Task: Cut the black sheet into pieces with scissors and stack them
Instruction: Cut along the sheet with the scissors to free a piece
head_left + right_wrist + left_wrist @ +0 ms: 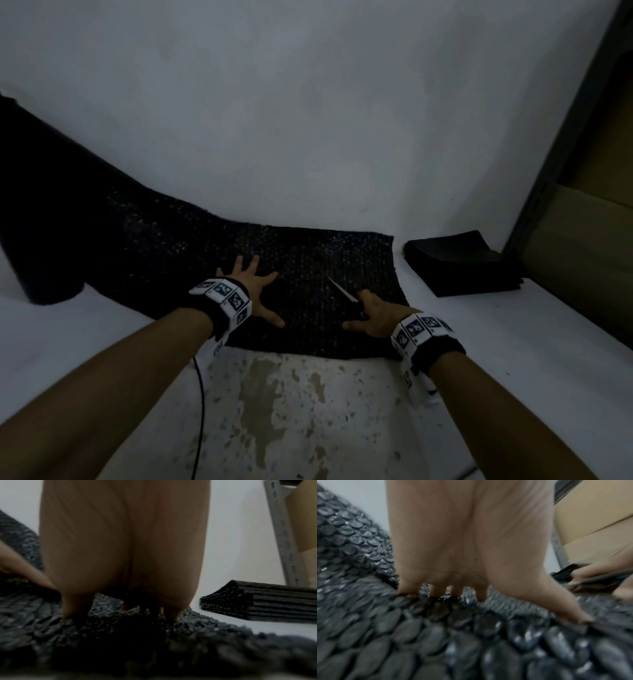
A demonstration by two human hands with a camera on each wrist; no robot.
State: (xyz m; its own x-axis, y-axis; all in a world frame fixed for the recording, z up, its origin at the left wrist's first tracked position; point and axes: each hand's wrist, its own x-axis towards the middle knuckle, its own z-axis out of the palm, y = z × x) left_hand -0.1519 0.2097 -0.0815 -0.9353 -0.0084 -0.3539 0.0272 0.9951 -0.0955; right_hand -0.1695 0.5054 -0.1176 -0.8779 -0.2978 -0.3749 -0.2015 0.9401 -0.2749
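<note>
A black bubble-textured sheet (171,246) lies across the white table (513,325), unrolled from the far left toward me. My left hand (255,294) presses flat on it with fingers spread; the left wrist view shows the palm (462,547) down on the bubbles (436,642). To the right, my right hand (373,315) grips scissors (342,291), the silver blades lying over the sheet and pointing away to the left. In the right wrist view the right hand (120,547) rests on the sheet (154,649). A stack of cut black pieces (459,267) (265,601) sits right of the sheet.
The rolled part of the sheet (34,205) rises at the far left. A metal shelf post (561,154) with cardboard boxes (589,240) stands at the right edge. A black cable (200,394) hangs below my left wrist over a speckled floor (291,411).
</note>
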